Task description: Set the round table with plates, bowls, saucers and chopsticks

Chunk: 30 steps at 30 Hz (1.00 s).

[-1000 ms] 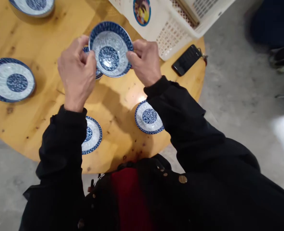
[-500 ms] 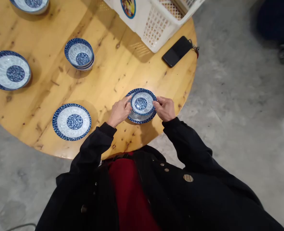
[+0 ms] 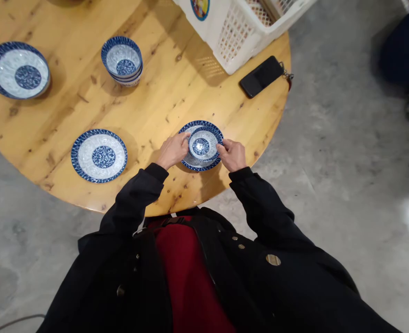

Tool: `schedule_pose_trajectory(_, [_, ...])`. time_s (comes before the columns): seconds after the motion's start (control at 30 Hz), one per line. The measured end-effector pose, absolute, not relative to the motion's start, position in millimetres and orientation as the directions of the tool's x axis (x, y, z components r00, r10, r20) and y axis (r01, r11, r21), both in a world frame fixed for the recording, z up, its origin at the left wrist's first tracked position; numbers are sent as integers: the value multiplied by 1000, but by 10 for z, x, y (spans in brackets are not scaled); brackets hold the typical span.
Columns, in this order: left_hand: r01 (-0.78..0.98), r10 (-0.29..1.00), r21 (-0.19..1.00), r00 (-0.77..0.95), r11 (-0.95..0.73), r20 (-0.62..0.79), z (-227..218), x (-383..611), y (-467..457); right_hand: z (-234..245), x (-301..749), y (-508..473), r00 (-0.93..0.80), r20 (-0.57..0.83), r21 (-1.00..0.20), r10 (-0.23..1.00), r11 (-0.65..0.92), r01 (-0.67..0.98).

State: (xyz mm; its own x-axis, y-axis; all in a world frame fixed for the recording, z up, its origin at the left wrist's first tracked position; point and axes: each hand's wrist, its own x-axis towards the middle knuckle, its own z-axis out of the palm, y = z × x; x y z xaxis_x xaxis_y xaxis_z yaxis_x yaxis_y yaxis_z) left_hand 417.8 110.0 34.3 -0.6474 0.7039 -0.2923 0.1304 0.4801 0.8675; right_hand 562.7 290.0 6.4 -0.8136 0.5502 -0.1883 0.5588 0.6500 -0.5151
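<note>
Left hand (image 3: 173, 150), right hand (image 3: 232, 156) (narrow grips) pinch a bowl (image 3: 201, 144), apparently on a plate (image 3: 199, 165).

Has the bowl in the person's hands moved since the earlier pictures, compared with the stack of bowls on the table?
Yes. The blue-and-white bowl was above the stacked bowls; now it is lower right of them in the view, over a blue-rimmed plate.

Black smartphone (image 3: 261, 77) beside white plastic basket (image 3: 237, 39)
</note>
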Motion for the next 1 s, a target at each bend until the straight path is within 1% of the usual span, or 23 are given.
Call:
schedule_pose_trajectory(0.13, [126,646,839,-701,530,-302,395,4164,1035,157,5667,2939,-772,-180,-519,610,608,601])
schedule_pose_trajectory(0.33, [30,523,861,-805,508,-280,501,4216,632,303,5822,2962,-746,-159,-629,647,515,582])
schedule_pose_trajectory(0.53, [-102,338,874,-896,474,-288,584,4619,45,291,5750,3130,-745,-28,-741,667,486,463])
schedule_pose_trajectory(0.63, [-148,286,874,-908,464,-306,587,4887,-165,226,5703,3150,-725,8,-791,689,448,417])
schedule_pose_trajectory(0.73, [-190,295,869,-889,457,-349,601,5074,-257,198,5770,3049,-712,-56,-811,700,384,441])
schedule_pose_trajectory(0.83, [-208,344,877,-861,432,-374,642,5129,-263,222,5935,2860,-678,-129,-826,723,301,478])
schedule_pose_trajectory(1.0, [-116,477,910,-821,399,-314,743,5041,-425,233,6138,2540,-563,-233,-873,793,85,481])
